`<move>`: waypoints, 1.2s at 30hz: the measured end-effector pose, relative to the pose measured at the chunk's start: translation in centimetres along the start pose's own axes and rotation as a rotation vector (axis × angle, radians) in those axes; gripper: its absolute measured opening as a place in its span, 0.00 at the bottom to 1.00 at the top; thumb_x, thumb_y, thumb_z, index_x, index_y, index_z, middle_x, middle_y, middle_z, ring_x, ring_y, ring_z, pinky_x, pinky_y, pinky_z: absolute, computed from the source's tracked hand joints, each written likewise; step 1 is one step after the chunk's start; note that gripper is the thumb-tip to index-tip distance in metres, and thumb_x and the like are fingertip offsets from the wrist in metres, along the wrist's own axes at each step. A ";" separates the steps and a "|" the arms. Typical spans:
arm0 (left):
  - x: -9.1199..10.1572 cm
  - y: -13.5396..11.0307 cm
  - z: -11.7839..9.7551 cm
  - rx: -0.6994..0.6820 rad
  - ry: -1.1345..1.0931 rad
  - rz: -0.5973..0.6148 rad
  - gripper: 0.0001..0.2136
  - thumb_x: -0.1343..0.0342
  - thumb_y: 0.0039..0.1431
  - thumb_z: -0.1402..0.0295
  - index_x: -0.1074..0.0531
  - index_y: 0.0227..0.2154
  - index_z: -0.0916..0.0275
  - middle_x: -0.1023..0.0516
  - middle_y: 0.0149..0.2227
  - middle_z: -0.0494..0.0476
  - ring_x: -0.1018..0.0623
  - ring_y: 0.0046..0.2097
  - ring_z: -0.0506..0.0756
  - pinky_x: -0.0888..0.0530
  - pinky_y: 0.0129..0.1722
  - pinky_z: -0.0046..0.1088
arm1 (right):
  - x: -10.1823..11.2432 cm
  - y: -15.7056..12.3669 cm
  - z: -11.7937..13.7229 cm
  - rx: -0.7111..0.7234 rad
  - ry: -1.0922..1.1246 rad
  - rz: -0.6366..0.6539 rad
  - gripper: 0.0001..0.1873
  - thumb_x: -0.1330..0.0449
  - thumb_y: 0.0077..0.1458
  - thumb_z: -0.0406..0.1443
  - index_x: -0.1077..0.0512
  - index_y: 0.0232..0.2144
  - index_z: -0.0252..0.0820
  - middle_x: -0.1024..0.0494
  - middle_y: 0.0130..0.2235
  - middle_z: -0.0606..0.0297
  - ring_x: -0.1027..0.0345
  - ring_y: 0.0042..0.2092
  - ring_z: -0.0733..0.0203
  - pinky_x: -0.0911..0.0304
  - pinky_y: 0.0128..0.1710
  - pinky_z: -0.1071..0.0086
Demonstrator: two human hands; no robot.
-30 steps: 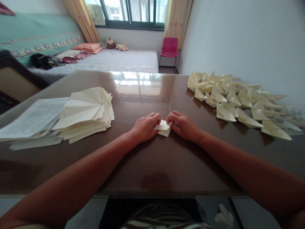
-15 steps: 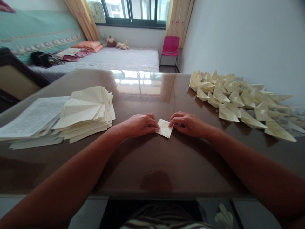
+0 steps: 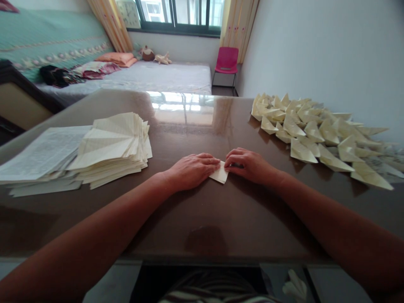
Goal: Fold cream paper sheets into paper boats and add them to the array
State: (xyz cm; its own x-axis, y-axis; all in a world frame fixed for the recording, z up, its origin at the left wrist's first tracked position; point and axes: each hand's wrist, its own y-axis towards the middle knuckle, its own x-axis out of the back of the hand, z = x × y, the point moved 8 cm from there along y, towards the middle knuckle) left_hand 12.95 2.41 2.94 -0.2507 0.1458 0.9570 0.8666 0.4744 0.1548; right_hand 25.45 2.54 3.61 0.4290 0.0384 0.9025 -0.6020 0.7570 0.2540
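Observation:
A small folded piece of cream paper [image 3: 220, 176] lies flat on the dark glossy table [image 3: 202, 219] in front of me. My left hand [image 3: 192, 170] rests palm down with its fingers stretched flat over the paper's left part, pressing it to the table. My right hand [image 3: 249, 165] has its fingers curled, fingertips pinching the paper's right edge. Most of the paper is hidden under my left fingers.
A stack of folded cream sheets [image 3: 112, 147] sits at the left on printed pages [image 3: 41, 153]. A heap of several finished folded paper shapes [image 3: 315, 134] covers the right side by the wall. Beyond the table are a bed [image 3: 142, 78] and a pink chair [image 3: 226, 63].
My left hand slid right and flattened over the paper, covering most of it. The paper, lifted slightly a second ago, now lies pressed flat. My right hand stayed at its right edge.

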 end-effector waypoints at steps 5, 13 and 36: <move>0.2 -0.3 0.0 0.038 0.088 0.039 0.19 0.58 0.67 0.61 0.37 0.58 0.51 0.32 0.60 0.49 0.36 0.62 0.53 0.38 0.58 0.31 | -0.2 0.1 -0.2 0.020 0.048 0.002 0.07 0.42 0.58 0.38 0.23 0.35 0.48 0.24 0.40 0.63 0.32 0.42 0.59 0.37 0.43 0.66; -0.2 -0.5 1.0 -0.002 0.017 0.168 0.21 0.58 0.67 0.55 0.42 0.61 0.45 0.38 0.63 0.45 0.41 0.65 0.51 0.43 0.60 0.28 | 0.3 0.0 1.9 0.175 0.100 0.057 0.09 0.41 0.58 0.39 0.22 0.39 0.48 0.22 0.40 0.62 0.33 0.43 0.58 0.36 0.46 0.63; 2.1 -0.8 -1.3 -0.134 0.117 0.008 0.10 0.52 0.63 0.68 0.24 0.36 0.57 0.23 0.37 0.55 0.28 0.42 0.53 0.32 0.35 0.24 | 0.0 0.1 1.7 0.179 0.211 0.082 0.14 0.37 0.54 0.39 0.25 0.44 0.46 0.24 0.43 0.59 0.32 0.45 0.57 0.35 0.47 0.62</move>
State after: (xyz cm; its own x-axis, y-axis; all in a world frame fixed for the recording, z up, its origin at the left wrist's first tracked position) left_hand 12.33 1.22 5.18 -0.1982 0.0435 0.9792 0.9200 0.3529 0.1706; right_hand 24.19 1.54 4.23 0.4932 0.2443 0.8349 -0.7418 0.6194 0.2570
